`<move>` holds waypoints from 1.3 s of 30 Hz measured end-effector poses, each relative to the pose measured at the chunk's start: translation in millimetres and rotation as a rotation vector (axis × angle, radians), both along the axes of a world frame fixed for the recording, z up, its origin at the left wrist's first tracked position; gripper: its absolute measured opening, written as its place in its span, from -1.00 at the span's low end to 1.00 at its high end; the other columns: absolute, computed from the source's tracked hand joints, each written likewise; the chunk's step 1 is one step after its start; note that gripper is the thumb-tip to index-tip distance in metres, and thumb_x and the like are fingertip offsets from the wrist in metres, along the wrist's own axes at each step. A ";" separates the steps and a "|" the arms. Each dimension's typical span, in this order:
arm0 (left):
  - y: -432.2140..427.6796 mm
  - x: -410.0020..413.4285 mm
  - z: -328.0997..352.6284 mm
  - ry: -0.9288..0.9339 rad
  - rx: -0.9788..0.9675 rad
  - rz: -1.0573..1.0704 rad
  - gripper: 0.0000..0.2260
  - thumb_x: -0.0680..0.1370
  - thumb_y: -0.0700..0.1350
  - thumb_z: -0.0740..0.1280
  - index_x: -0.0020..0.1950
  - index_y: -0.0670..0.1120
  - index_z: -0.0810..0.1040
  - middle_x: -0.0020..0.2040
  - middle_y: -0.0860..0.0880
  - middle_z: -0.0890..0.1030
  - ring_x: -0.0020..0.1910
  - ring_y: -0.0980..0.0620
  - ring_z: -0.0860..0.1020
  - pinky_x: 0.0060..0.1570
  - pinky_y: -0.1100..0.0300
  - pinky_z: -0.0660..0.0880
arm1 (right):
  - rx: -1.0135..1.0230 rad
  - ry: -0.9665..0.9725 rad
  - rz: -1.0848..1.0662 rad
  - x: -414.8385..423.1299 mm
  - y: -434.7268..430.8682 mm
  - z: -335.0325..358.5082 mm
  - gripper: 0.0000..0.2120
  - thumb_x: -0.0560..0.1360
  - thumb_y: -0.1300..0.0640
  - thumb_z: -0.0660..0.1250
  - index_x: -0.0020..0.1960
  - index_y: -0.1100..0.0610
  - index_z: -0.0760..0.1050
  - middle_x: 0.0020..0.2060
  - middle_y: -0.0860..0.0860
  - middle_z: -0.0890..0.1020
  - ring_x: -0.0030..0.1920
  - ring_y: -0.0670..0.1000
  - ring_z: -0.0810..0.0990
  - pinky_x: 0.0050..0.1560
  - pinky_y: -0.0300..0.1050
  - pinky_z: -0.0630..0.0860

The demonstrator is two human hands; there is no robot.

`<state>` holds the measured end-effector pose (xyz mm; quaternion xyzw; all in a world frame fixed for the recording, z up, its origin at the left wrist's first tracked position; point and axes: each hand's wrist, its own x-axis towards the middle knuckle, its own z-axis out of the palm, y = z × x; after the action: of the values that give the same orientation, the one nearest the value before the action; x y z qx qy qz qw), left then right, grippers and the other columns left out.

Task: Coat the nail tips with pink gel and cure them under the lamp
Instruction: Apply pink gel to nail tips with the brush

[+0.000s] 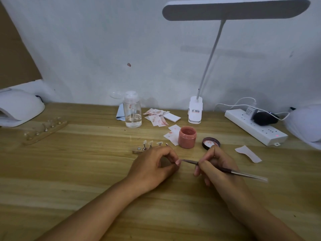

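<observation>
Pink nail tip (178, 162) at brush (231, 171) end, nr gel jar (187, 137) (open)

- The wooden table (86, 171) stretches out in front of me.
- A clear pump bottle (132, 110) stands towards the back, with a little clear liquid in it and a blue cloth (120, 113) just beside it.
- Pink-stained paper wipes (157, 116) lie scattered to its right.
- A white desk lamp (195, 111) stands beyond the wipes, its head above me.
- A white power strip (255, 126) lies to my right, with a black plug (264, 118) in it.
- A white paper strip (248, 153) lies near the power strip.

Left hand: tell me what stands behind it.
A small stand carrying nail tips on stems. The left hand covers much of its base, so whether more tips sit there cannot be told.
</observation>
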<state>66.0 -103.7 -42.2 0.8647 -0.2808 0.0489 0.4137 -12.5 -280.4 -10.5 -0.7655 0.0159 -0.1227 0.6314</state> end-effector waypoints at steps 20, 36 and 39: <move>0.5 -0.3 0.9 0.026 -0.022 -0.013 -0.92 0.48 0.04 0.46 -0.18 0.15 0.58 -0.19 0.29 0.61 -0.47 0.20 0.40 -0.38 0.23 0.27 | -0.006 -0.010 0.013 -0.9 0.9 0.8 -0.94 0.50 0.38 0.27 -0.14 0.31 0.42 -0.37 0.13 0.65 -0.46 -0.07 0.42 -0.43 -0.27 0.37; 0.2 -0.2 0.8 0.004 -0.020 -0.021 -0.92 0.46 0.00 0.48 -0.18 0.11 0.59 -0.17 0.26 0.61 -0.38 0.41 0.44 -0.38 0.39 0.21 | -0.004 -0.029 0.009 -0.1 -0.7 -0.2 -0.94 0.49 0.37 0.27 -0.15 0.28 0.41 -0.35 0.14 0.65 -0.45 -0.07 0.42 -0.42 -0.27 0.38; 0.7 0.1 0.9 -0.003 -0.018 -0.027 -0.92 0.46 -0.01 0.48 -0.18 0.11 0.59 -0.16 0.25 0.61 -0.37 0.39 0.44 -0.37 0.39 0.21 | -0.030 -0.008 0.025 -0.1 -1.4 -0.2 -0.93 0.49 0.37 0.27 -0.15 0.26 0.42 -0.36 0.13 0.66 -0.45 -0.10 0.44 -0.40 -0.27 0.38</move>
<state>66.1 -103.0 -41.3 0.8571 -0.2926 0.0473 0.4214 -12.6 -281.7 -10.7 -0.7746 0.0020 -0.1179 0.6214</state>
